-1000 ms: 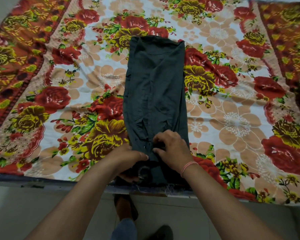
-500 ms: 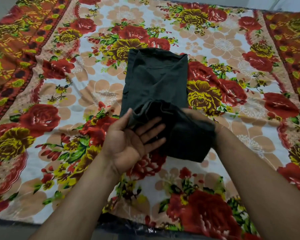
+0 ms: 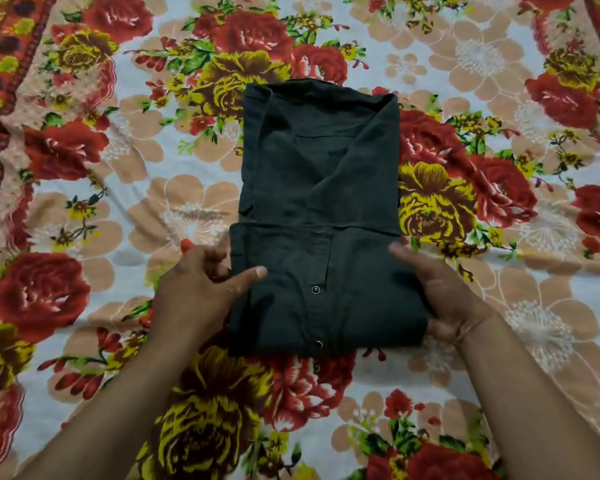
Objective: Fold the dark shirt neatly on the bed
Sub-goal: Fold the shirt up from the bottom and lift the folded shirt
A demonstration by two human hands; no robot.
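The dark shirt (image 3: 319, 188) lies in the middle of the bed as a narrow rectangle, its near part doubled over the rest, with two metal snaps showing on the top layer. My left hand (image 3: 201, 292) grips the left edge of the folded-over part, thumb on top and fingers tucked under the cloth. My right hand (image 3: 444, 299) holds the right edge of the same fold, its fingers hidden beneath the fabric. The collar end points away from me.
The bed is covered by a floral sheet (image 3: 118, 202) with red and yellow roses on white. A red and orange patterned border (image 3: 0, 64) runs along the left side. Bare sheet surrounds the shirt on all sides.
Both hands lifted the shirt's near end from the bed edge and carried it up and away over the rest. That end now lies flat on top, and the shirt is shorter.
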